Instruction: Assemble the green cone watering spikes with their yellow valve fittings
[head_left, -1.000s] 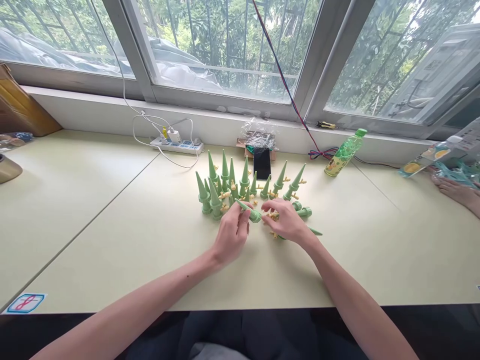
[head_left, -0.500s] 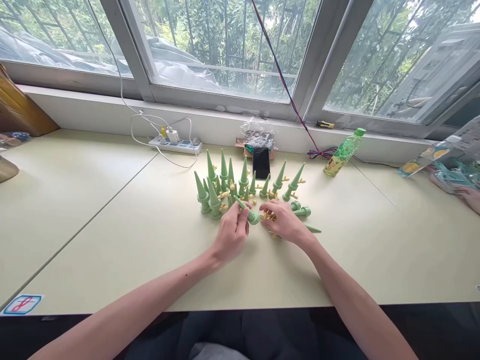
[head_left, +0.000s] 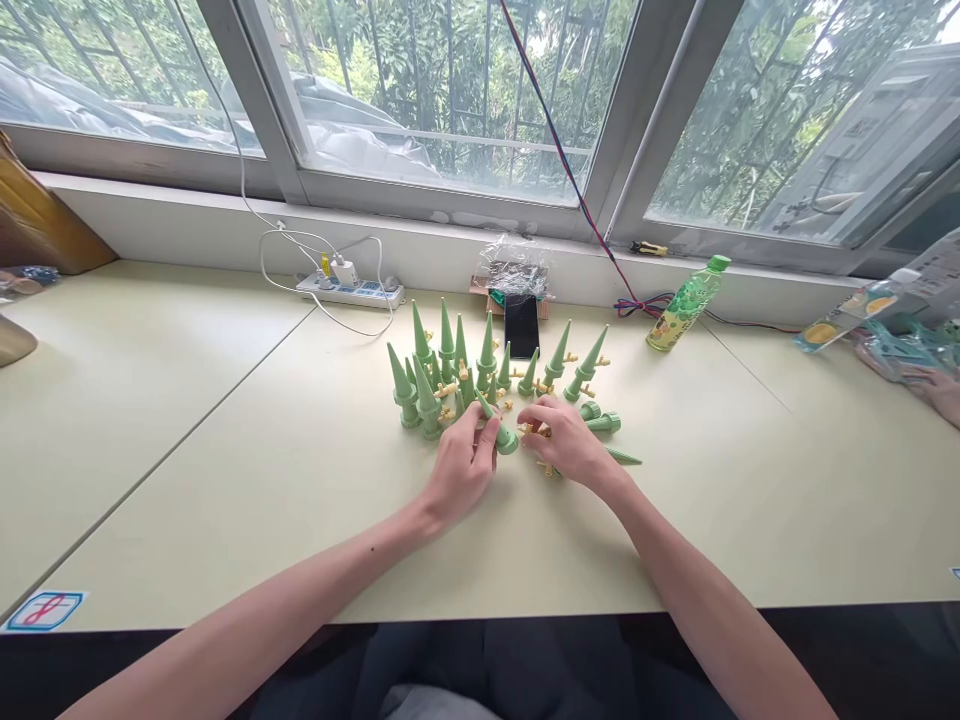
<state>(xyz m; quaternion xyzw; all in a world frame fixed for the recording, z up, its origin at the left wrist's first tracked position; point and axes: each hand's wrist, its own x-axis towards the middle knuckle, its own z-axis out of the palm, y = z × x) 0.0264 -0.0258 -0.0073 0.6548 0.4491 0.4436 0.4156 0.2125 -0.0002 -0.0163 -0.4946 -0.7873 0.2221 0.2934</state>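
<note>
My left hand [head_left: 466, 458] is closed round a green plant watering spike [head_left: 505, 438], its cone pointing up and left and its collared end towards my right hand. My right hand [head_left: 564, 438] is curled, with a bit of a small yellow valve [head_left: 524, 430] showing at its fingertips; the fingers partly hide it. Below that hand another yellow valve [head_left: 548, 468] lies on the table. Several green spikes [head_left: 427, 400] stand upright beyond my hands, many with yellow valves in their sides. More loose spikes [head_left: 604, 422] lie right of my right hand.
A black phone [head_left: 522, 325] lies behind the spikes, by crumpled clear plastic [head_left: 513, 268]. A power strip [head_left: 352, 290] with white cables stands at the back left. To the right are a green-capped bottle [head_left: 686, 305], a second bottle [head_left: 855, 312] and another person's hand [head_left: 937, 390].
The spike in my left hand has tipped slightly, its collared end a little lower. My right fingers have shifted slightly and cover more of the yellow valves.
</note>
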